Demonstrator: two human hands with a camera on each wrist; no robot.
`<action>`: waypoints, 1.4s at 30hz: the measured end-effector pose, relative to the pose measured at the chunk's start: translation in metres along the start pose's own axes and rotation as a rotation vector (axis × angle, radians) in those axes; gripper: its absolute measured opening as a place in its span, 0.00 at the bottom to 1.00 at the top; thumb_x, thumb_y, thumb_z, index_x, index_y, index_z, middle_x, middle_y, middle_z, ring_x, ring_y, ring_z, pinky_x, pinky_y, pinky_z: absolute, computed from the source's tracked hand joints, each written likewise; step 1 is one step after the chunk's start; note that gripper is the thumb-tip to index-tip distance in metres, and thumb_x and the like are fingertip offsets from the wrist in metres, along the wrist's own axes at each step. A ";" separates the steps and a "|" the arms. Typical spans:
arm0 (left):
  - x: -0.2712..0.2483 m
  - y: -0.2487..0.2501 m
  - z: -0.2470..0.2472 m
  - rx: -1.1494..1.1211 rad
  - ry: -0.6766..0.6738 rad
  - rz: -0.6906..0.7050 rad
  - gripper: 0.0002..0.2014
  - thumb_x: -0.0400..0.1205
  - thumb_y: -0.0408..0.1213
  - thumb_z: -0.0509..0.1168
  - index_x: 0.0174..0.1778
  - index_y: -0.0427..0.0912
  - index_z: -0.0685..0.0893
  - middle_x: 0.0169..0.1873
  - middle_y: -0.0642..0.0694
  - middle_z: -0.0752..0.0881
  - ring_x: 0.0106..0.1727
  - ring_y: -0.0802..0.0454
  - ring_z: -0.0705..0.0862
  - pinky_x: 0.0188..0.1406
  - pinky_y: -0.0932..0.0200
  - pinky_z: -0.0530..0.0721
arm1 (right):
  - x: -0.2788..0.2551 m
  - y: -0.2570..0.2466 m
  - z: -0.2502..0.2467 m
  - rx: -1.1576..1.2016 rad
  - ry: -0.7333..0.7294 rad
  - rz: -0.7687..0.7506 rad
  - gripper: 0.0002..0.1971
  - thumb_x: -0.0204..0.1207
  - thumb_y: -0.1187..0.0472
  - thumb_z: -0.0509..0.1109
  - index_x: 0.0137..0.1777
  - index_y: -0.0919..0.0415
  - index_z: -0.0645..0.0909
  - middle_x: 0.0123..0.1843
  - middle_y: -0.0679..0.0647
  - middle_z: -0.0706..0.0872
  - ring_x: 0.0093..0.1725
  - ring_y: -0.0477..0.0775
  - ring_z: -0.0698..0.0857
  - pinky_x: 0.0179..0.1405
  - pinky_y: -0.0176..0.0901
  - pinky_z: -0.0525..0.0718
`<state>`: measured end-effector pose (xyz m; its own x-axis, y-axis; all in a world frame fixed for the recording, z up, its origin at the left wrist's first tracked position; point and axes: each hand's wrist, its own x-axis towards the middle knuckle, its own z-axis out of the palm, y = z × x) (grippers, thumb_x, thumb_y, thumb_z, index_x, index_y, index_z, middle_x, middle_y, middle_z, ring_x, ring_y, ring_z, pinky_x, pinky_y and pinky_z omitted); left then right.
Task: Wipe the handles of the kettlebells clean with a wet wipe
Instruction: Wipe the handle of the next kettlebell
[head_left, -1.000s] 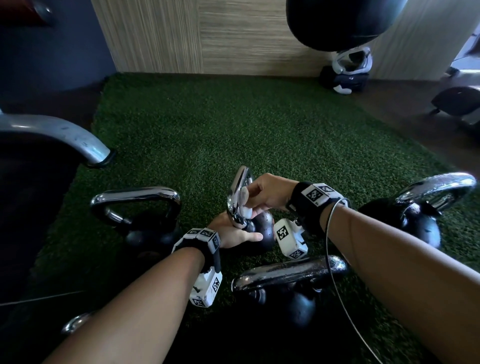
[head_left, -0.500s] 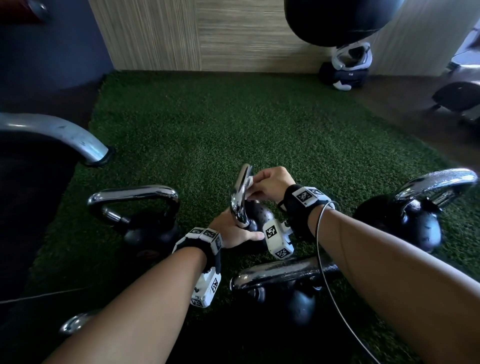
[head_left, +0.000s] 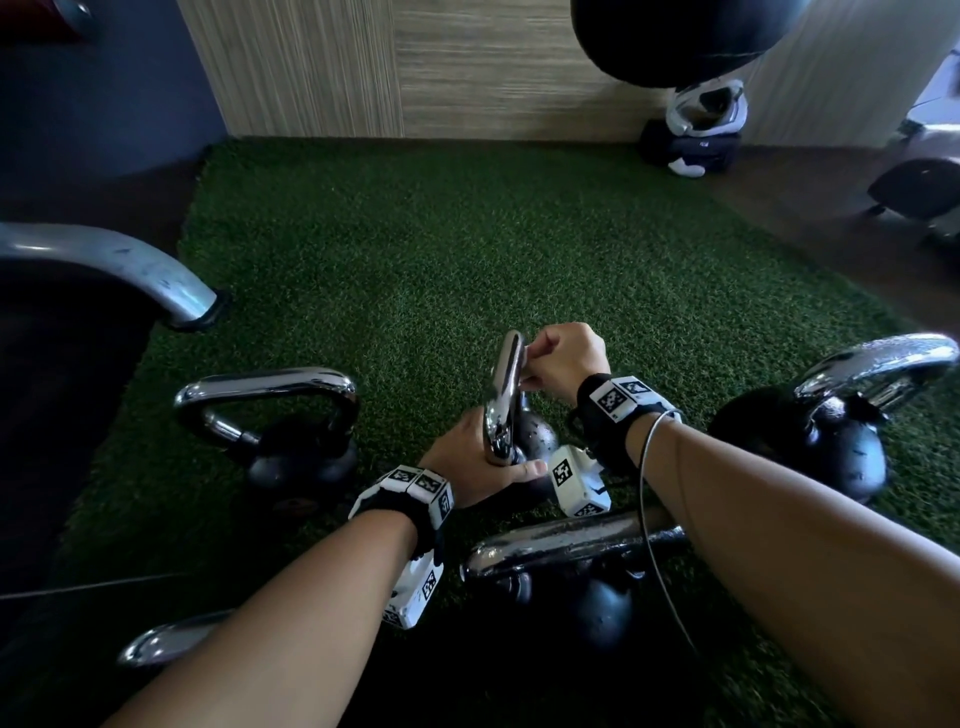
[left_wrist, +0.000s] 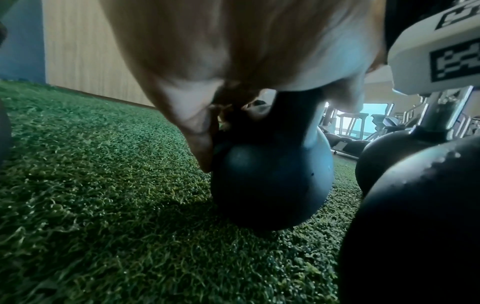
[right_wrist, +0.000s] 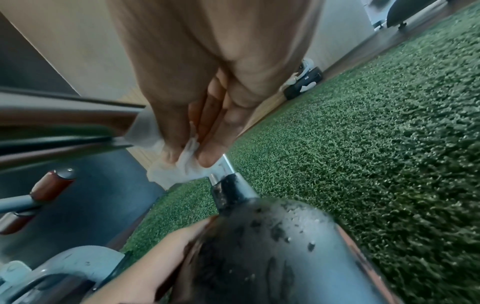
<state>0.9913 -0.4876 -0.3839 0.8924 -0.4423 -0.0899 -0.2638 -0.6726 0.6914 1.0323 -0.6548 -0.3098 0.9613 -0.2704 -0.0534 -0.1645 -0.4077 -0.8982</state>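
The right hand (head_left: 563, 358) has its fingers curled, pinching a white wipe (right_wrist: 179, 166) against the upper part of the chrome handle (head_left: 505, 395) of the middle kettlebell (head_left: 535, 434), which stands on the green turf (head_left: 467, 249) between the two forearms. The left hand (head_left: 470, 467) grips the base of that same handle low down, thumb stretched along the black ball and fingers wrapped behind it. Three more kettlebells stand close by on the turf: one to the left (head_left: 291, 426), one to the right (head_left: 841, 426) and one nearest the person (head_left: 582, 566), just below the hands. Both wrists carry black bands with white blocks printed in black-and-white square codes; no readable words or brand names show anywhere.
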 end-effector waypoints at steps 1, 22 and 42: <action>-0.001 0.002 0.002 0.027 0.003 -0.016 0.48 0.66 0.76 0.69 0.80 0.60 0.66 0.72 0.51 0.79 0.71 0.49 0.81 0.75 0.44 0.79 | 0.000 0.001 -0.002 -0.009 0.021 -0.005 0.11 0.69 0.79 0.81 0.33 0.66 0.85 0.41 0.67 0.93 0.34 0.61 0.95 0.37 0.56 0.96; -0.011 0.012 0.004 0.012 0.018 -0.028 0.45 0.75 0.57 0.77 0.84 0.52 0.62 0.78 0.48 0.75 0.75 0.43 0.80 0.77 0.39 0.77 | 0.002 0.004 -0.017 -0.295 -0.165 0.142 0.12 0.68 0.67 0.88 0.43 0.65 0.86 0.40 0.61 0.94 0.36 0.59 0.96 0.41 0.55 0.96; -0.037 0.076 -0.072 0.261 -0.090 0.062 0.27 0.75 0.71 0.70 0.44 0.47 0.86 0.32 0.54 0.87 0.31 0.57 0.86 0.35 0.60 0.87 | 0.000 -0.041 -0.045 -0.958 -0.414 -0.568 0.16 0.74 0.64 0.73 0.35 0.40 0.78 0.41 0.43 0.78 0.49 0.51 0.80 0.58 0.52 0.84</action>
<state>0.9640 -0.4800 -0.2763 0.8386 -0.5304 -0.1240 -0.4127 -0.7672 0.4910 1.0292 -0.6772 -0.2530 0.9194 0.3904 -0.0475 0.3792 -0.9121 -0.1560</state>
